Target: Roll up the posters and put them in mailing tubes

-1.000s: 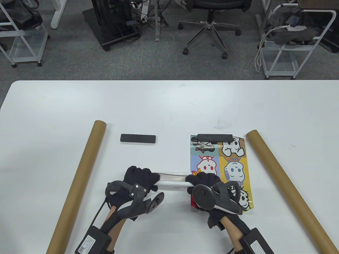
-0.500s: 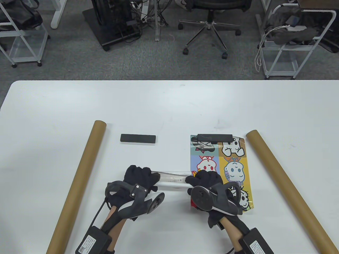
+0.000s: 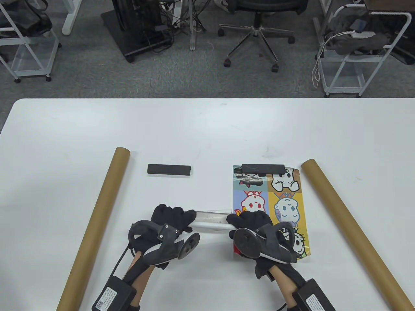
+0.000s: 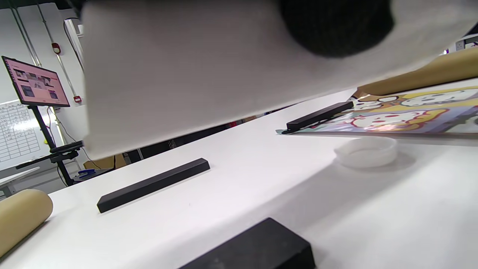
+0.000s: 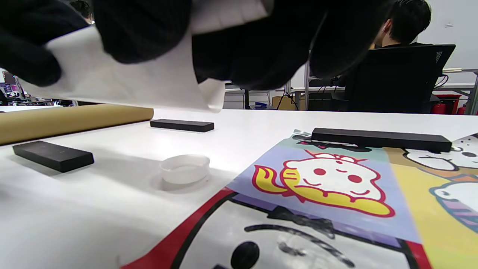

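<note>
Both hands, left (image 3: 171, 217) and right (image 3: 251, 222), each with its grip curled round an end of the rolled poster (image 3: 210, 220) held above the bench (image 3: 207, 129), seem mid-tightening; next likely needs a tube (image 3: 97, 223).

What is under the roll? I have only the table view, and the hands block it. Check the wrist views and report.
Observer: A small white cap lies on the table beneath the rolled poster, just off the flat poster's edge.
Operator: Tell me whether the roll touches it.
Observer: No. Both wrist views show the roll held clear above the table, with open space over the cap.
Operator: List anything else hidden there.
Observer: A third black bar lies flat beside the cap, toward the left tube. It is separate from the loose bar and the bar on the flat poster.
</note>
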A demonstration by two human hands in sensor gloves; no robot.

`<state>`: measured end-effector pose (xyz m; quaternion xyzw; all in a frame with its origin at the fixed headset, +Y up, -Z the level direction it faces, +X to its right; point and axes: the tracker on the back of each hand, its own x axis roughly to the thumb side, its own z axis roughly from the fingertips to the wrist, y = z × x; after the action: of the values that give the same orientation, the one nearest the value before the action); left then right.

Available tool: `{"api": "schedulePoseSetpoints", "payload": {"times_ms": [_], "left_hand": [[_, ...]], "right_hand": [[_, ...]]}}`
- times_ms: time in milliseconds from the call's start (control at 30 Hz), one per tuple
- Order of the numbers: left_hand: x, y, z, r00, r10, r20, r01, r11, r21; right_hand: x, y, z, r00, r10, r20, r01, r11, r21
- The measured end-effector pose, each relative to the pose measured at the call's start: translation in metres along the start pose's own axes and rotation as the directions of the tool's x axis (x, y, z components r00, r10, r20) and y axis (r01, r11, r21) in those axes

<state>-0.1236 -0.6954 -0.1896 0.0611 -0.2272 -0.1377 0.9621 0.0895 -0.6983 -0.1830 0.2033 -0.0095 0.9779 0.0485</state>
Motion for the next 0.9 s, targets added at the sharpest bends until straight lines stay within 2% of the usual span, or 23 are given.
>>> {"api": "schedulePoseSetpoints", "payload": {"times_ms": [167,267,567,700,900], "left_hand": [[0.0014,0.0015,-0.0012,1.0,-0.008,-0.003,0.008,1.0,0.001],[-0.0004,0.0033,-0.0015,1.0,-0.013,-0.02,0.014,1.0,0.019],[0.0009,0.0029,-0.0004,0.999,-0.048,-0.009,0.049,0.999,0.013],[0.0036,0.0035,-0.0016,0.996,-0.082,-0.031,0.081,0.996,-0.047],[0.0019,0.001,-0.0003,0.997,-0.07,-0.017,0.069,0.997,-0.046]], "right_hand": [[0.0013,0.0012,-0.001,1.0,0.026,-0.009,-0.026,1.0,0.011],[0.002,0.0017,-0.002,1.0,-0.007,-0.005,0.008,0.999,0.044],[0.0025,0.0013,-0.0004,1.0,0.009,-0.009,-0.009,1.0,0.006],[0.0044,0.0001,0.0006,1.0,0.024,-0.013,-0.024,0.999,-0.021],[0.005,0.0002,0.0006,1.0,0.022,-0.005,-0.022,1.0,-0.007]]}}
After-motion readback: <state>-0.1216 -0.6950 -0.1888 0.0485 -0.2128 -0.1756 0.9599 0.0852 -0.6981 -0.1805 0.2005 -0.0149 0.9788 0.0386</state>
